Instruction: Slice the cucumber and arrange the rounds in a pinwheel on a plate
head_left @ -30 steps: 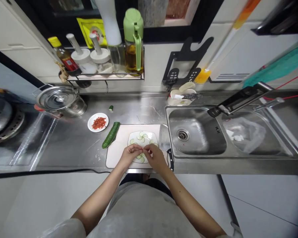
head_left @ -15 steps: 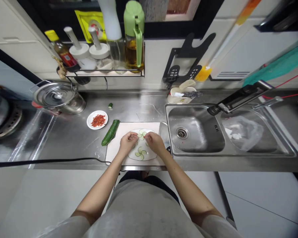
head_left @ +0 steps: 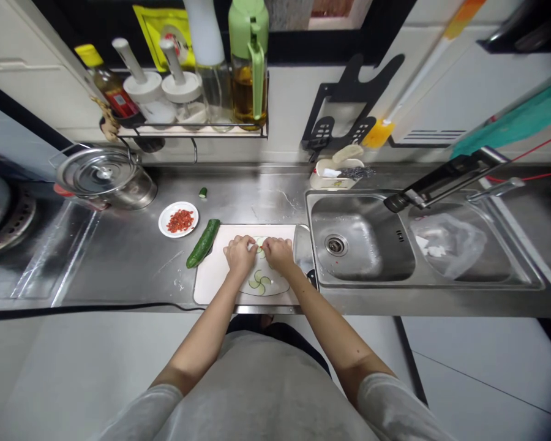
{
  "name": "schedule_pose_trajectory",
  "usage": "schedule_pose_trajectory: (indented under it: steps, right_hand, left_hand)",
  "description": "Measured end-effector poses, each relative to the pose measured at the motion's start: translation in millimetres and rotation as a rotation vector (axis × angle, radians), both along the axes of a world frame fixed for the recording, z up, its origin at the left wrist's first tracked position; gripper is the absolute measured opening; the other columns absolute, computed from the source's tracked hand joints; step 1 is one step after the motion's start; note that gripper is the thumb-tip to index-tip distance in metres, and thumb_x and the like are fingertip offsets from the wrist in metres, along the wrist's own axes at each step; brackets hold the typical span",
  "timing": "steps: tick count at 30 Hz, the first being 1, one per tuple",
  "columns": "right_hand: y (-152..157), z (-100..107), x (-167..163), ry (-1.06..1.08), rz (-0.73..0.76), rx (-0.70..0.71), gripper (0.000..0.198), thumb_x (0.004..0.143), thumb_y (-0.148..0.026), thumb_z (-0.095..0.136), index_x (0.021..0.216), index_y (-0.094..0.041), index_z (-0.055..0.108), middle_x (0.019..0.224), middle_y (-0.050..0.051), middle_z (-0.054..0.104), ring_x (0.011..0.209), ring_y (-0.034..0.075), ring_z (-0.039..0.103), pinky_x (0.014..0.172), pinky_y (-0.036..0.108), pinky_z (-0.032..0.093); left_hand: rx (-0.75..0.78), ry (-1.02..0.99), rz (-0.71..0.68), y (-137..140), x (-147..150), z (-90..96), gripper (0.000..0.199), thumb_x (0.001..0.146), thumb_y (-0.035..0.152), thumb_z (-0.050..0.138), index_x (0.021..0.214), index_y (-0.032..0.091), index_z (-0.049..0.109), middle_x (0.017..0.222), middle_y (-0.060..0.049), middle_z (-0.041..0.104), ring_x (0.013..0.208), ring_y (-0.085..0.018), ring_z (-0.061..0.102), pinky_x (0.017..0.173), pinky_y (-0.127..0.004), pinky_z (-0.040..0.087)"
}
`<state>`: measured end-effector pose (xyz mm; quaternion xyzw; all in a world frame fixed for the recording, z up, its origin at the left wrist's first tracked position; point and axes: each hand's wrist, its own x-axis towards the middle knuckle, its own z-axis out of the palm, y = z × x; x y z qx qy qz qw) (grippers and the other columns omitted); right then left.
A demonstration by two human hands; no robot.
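Observation:
Both hands meet over the far part of an oval plate (head_left: 275,285) with a dark rim line. Thin cucumber slices (head_left: 259,282) form a pinwheel on its near part; another group of slices shows between my fingertips. My left hand (head_left: 241,252) is closed, its thumb and fingers pinched at the left of this far group; what they hold is hidden. My right hand (head_left: 280,253) is closed too, fingertips pinching a tiny red piece at the group's middle. Beneath the plate lies a pale cutting board (head_left: 207,291). A cleaver (head_left: 302,245) rests on its right side.
Left of the board lie a cut cucumber (head_left: 204,244) and a white dish (head_left: 164,228) of chopped red pieces. A cucumber end (head_left: 202,192) sits behind them. A lidded steel pot (head_left: 131,190) stands far left, a double sink (head_left: 367,245) right. A black cable (head_left: 119,307) runs along the front edge.
My hands have turned more palm-down and drawn closer together over the far cucumber group. The red piece at my right fingertips has moved slightly left and away from me, into the group's middle.

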<state>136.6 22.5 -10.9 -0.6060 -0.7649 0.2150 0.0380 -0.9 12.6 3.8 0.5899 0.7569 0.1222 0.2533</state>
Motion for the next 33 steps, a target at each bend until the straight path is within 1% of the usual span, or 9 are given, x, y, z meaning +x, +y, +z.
schedule_pose_trajectory:
  steps: [8, 14, 20, 25, 29, 33]
  right_hand:
    - [2.2, -2.2, 0.7, -0.032, 0.015, 0.013, 0.032, 0.099, -0.028, 0.030, 0.095, -0.016, 0.060, 0.099, 0.009, 0.067, 0.089, 0.022, 0.051, 0.076, 0.033, 0.021]
    - [2.7, -8.2, -0.8, -0.069, 0.022, 0.030, 0.031, 0.099, -0.028, 0.032, 0.093, -0.018, 0.060, 0.097, 0.007, 0.067, 0.088, 0.021, 0.052, 0.075, 0.033, 0.020]
    - [3.0, -12.1, -1.5, -0.081, 0.019, 0.074, 0.028, 0.099, -0.030, 0.035, 0.093, -0.018, 0.060, 0.095, 0.007, 0.067, 0.087, 0.022, 0.051, 0.074, 0.034, 0.020]
    - [3.5, -10.7, -1.0, -0.076, 0.004, 0.053, 0.025, 0.097, -0.031, 0.038, 0.095, -0.018, 0.059, 0.095, 0.008, 0.066, 0.086, 0.021, 0.050, 0.073, 0.033, 0.020]
    - [3.0, -5.0, 1.6, -0.059, -0.028, 0.054, 0.024, 0.097, -0.027, 0.037, 0.094, -0.019, 0.059, 0.094, 0.007, 0.066, 0.085, 0.021, 0.050, 0.073, 0.032, 0.020]
    - [2.4, -0.7, 3.8, -0.057, -0.069, 0.051, 0.020, 0.096, -0.026, 0.040, 0.092, -0.020, 0.059, 0.094, 0.006, 0.067, 0.086, 0.020, 0.051, 0.073, 0.032, 0.021]
  left_hand:
    - [-0.022, 0.027, -0.012, 5.3, 6.5, -7.3, 0.016, 0.084, 0.038, 0.061, 0.094, 0.027, 0.065, 0.104, -0.006, 0.061, 0.106, -0.027, 0.051, 0.090, -0.041, 0.030]
    - [-0.021, 0.063, -0.005, 5.0, 9.0, -12.5, 0.014, 0.084, 0.040, 0.060, 0.093, 0.030, 0.065, 0.105, -0.004, 0.061, 0.107, -0.025, 0.051, 0.089, -0.040, 0.030]
    - [-0.016, 0.077, 0.001, 4.9, 9.6, -17.2, 0.014, 0.083, 0.039, 0.061, 0.093, 0.029, 0.064, 0.105, -0.004, 0.061, 0.106, -0.025, 0.052, 0.088, -0.040, 0.030]
    - [-0.010, 0.065, 0.003, 5.1, 9.4, -15.8, 0.013, 0.083, 0.038, 0.062, 0.092, 0.029, 0.064, 0.104, -0.004, 0.061, 0.106, -0.026, 0.052, 0.087, -0.040, 0.030]
    - [-0.011, 0.052, 0.011, 5.9, 7.3, -11.7, 0.013, 0.083, 0.038, 0.060, 0.091, 0.029, 0.065, 0.103, -0.004, 0.061, 0.105, -0.026, 0.053, 0.088, -0.041, 0.030]
    - [-0.001, 0.045, 0.020, 6.2, 4.1, -9.3, 0.013, 0.083, 0.038, 0.060, 0.092, 0.029, 0.065, 0.102, -0.004, 0.062, 0.104, -0.026, 0.053, 0.088, -0.040, 0.030]
